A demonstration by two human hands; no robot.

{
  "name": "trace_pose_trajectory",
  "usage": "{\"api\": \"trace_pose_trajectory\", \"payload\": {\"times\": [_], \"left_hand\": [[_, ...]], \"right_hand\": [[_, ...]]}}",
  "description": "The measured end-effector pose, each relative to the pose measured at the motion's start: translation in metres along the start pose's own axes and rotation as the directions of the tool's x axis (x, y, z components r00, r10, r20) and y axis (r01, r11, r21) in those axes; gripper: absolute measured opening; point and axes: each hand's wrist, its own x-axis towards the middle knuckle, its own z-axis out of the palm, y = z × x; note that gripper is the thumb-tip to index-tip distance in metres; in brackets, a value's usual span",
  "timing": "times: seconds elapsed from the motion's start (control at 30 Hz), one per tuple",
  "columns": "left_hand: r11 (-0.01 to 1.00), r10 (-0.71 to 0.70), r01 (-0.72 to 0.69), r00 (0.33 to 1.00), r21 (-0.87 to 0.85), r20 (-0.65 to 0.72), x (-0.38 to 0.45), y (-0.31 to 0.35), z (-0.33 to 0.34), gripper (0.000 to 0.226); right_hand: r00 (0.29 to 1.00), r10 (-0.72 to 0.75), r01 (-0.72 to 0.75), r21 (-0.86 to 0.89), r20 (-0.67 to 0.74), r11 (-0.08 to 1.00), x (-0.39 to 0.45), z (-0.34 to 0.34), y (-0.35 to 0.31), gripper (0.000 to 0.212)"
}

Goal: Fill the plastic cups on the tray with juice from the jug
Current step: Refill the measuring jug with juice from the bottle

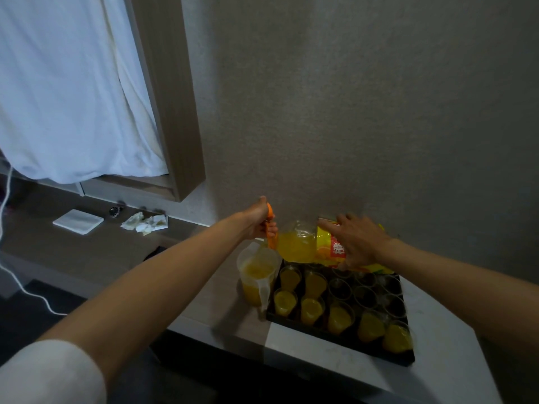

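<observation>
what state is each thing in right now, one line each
juice bottle: tipped on its side, part full, orange handle gripped by left hand
right hand: fingers spread on the bottle's label
jug: upright, part full of juice
front cups: filled with juice
back right cups: empty
tray: flat on the counter, holding the cups

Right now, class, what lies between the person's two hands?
In the head view, between the left hand and the right hand lies the tilted juice bottle, gripped by its orange handle, above the jug.
</observation>
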Motion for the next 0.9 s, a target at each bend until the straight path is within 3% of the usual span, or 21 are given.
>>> {"api": "trace_pose_trajectory", "payload": {"times": [0.9], "left_hand": [[1.000,0.026,-0.026,0.999,0.017,-0.026,-0.0015,-0.0034,0.0012,0.055]], "right_hand": [[1.000,0.000,0.000,0.011,-0.001,1.000,-0.0068,0.0007,-0.0023,0.122]]}}
